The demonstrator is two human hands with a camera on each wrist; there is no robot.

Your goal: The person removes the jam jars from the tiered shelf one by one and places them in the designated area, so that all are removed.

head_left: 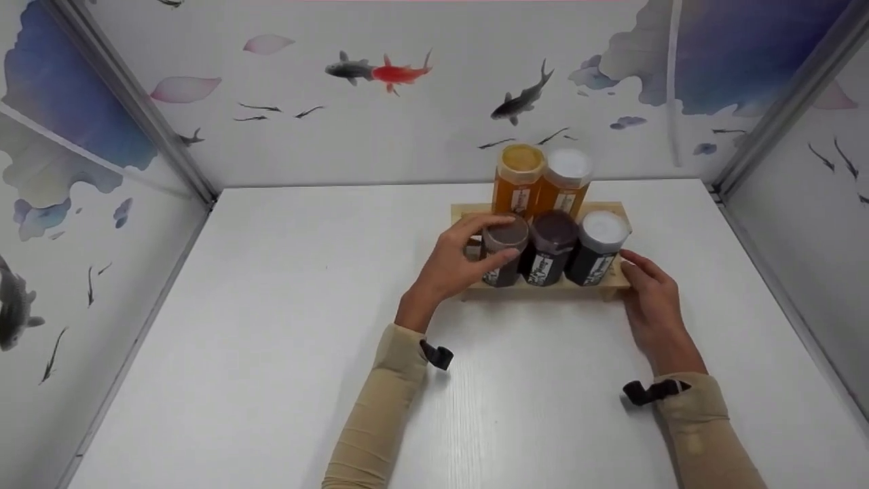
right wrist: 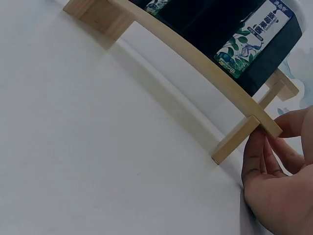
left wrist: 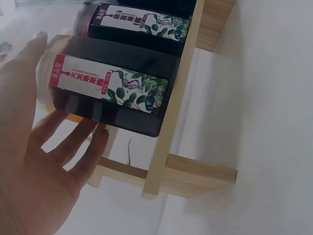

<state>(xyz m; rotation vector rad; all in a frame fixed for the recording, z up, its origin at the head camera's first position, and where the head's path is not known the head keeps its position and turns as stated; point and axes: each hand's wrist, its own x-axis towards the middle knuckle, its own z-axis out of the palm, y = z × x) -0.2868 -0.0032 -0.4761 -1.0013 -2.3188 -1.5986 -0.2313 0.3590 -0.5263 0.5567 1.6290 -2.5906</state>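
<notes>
My left hand grips a dark hexagonal jar near its top, with thumb and fingers on opposite sides. The jar stands at the front left of a stepped wooden rack; its printed label with leaf pictures shows in the left wrist view. My right hand holds the rack's right front end, pinching the wooden slat by its corner in the right wrist view. Next to the gripped jar stand another dark jar and a dark jar with a white lid.
Behind the dark jars, higher up, are two amber jars, one with a yellowish top and one with a white lid. The rack stands on a white table near the back wall. Fish-printed panels enclose the table's sides and back.
</notes>
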